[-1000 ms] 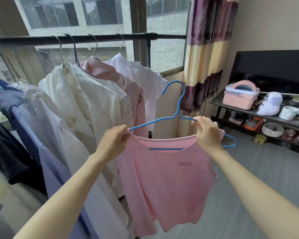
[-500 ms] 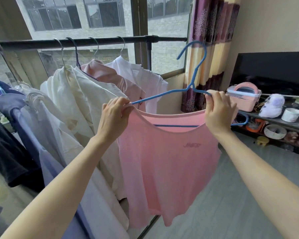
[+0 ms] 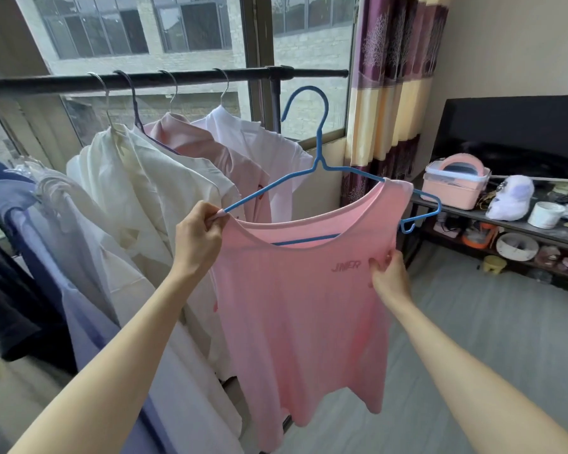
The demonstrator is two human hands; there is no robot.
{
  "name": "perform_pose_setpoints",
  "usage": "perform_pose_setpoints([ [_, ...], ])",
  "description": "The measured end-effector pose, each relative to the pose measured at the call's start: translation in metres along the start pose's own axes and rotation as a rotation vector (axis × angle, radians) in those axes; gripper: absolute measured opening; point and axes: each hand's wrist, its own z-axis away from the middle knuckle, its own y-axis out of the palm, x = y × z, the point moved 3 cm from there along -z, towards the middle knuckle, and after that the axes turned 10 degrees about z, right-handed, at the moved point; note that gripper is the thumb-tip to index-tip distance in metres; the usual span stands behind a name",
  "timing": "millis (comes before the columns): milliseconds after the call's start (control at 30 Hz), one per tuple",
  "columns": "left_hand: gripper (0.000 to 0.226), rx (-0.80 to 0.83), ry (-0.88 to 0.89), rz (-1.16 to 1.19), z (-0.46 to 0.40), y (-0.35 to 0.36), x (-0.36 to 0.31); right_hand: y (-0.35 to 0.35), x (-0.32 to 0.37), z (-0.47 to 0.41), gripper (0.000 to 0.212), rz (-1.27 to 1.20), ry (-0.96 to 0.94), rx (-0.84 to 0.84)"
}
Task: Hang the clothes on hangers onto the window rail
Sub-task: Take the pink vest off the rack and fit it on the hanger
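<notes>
Both hands' grips (image 3: pixel 199 232) (image 3: pixel 389 273) pinch the pink "JMER" shirt (image 3: pixel 304 309) on its blue hanger (image 3: pixel 320 144).

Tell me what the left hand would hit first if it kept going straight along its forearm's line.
Probably the white shirt hanging on the window rail: the left hand, pinching the pink top, points up toward it. Depth is unclear.

Single head-worn wide-angle view, looking forward and slightly down from the person's own eye line. It is facing the window rail (image 3: pixel 164 80) and the room corner, sitting close: both forearms are reaching in from the bottom edge. Frame edges are bowing. No second view to overlap.
</notes>
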Motion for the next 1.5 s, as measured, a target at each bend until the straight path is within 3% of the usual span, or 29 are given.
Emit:
perform_pose_setpoints([
  [33,0.009,-0.005,-0.006,0.004,0.000,-0.001,0.000,0.001,0.003,-0.003,0.016,0.018,-0.002,-0.002],
  [200,0.011,-0.005,-0.039,-0.036,-0.001,-0.013,0.005,-0.032,0.013,-0.018,0.028,-0.057,0.106,-0.301],
  [333,0.015,0.031,-0.086,-0.051,-0.003,-0.009,0.012,-0.030,0.016,-0.026,0.039,-0.088,0.183,-0.228],
  [400,0.015,0.049,-0.112,-0.052,-0.002,-0.005,0.014,-0.024,0.022,-0.020,0.049,-0.178,0.179,-0.279],
  [533,0.009,0.103,-0.092,-0.084,0.000,0.004,0.014,-0.028,0.051,-0.006,0.048,-0.185,-0.098,-0.513],
  [600,0.009,0.124,-0.074,-0.099,0.000,0.007,0.014,-0.029,0.071,-0.001,0.046,-0.054,-0.296,-0.513],
  [733,0.011,0.167,-0.027,-0.143,-0.003,0.006,0.018,-0.013,0.110,0.013,0.036,0.168,-0.705,-0.149],
  [833,0.011,0.153,0.002,-0.198,-0.006,-0.003,0.024,-0.003,0.127,0.021,0.023,0.286,-0.738,0.084],
  [1000,0.027,0.301,0.003,-0.756,-0.021,-0.030,0.022,0.017,0.164,0.049,0.013,0.171,-0.750,0.476],
  [1133,0.035,0.279,-0.021,-0.893,-0.045,-0.065,-0.003,0.038,0.219,0.083,0.014,0.060,-0.784,0.543],
  [1300,0.040,0.284,-0.118,-1.032,-0.063,-0.122,-0.010,0.065,0.296,0.111,0.018,-0.143,-0.652,0.710],
  [1500,0.047,0.357,-0.185,-1.094,-0.069,-0.172,-0.001,0.087,0.396,0.124,0.024,-0.270,-0.660,0.702],
])
